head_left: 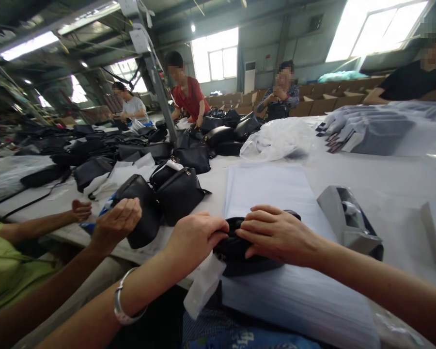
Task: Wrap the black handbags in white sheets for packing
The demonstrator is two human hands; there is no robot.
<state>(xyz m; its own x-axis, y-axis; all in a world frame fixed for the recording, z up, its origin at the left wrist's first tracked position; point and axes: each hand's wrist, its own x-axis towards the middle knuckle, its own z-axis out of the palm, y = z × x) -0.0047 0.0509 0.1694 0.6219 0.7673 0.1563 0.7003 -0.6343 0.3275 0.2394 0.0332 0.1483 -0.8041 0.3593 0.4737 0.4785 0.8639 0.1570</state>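
Observation:
A black handbag [252, 264] lies in front of me on a stack of white paper sheets [272, 189]. My left hand [198, 235] pinches the bag's edge at its left, thumb against fingers. From the right, my right hand [276, 235] bends over the top of the same bag, its fingers closed on the upper edge. The inside of the bag is mostly hidden by my fingers. A white tissue-like piece [204, 286] hangs beside the bag's left end.
A co-worker's hands [118, 220] are close on my left, by black bags [181, 194]. A grey tape dispenser [349, 218] stands to the right. Farther back are clear plastic [279, 138], stacked grey-white bags [378, 128] and more people across the table.

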